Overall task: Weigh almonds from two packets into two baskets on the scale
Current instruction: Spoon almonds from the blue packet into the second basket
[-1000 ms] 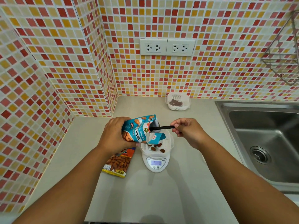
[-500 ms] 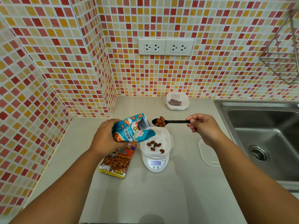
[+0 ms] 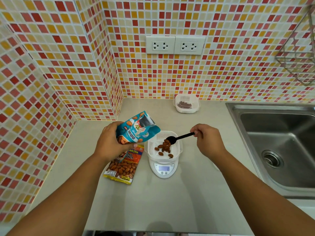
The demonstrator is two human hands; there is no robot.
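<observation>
My left hand point(image 3: 109, 142) grips an opened teal almond packet point(image 3: 136, 130), tilted with its mouth up and to the right. My right hand point(image 3: 208, 140) holds a black spoon point(image 3: 179, 137) tipped over a white slotted basket point(image 3: 153, 145); almonds point(image 3: 164, 148) fall from it onto those in the basket. The basket sits on a small white digital scale point(image 3: 163, 169) with a lit display. A second, yellow and red almond packet point(image 3: 124, 166) lies flat on the counter left of the scale, partly under my left hand.
A second white basket point(image 3: 186, 109) with dark contents stands at the back by the tiled wall. A steel sink point(image 3: 276, 143) fills the right side. Wall sockets point(image 3: 175, 45) sit above the counter, and a wire rack point(image 3: 300, 53) hangs at upper right.
The spoon came out of the teal packet loaded with almonds, moved right, then dropped over the basket and tipped, spilling almonds in. My left hand kept the packet in place.
</observation>
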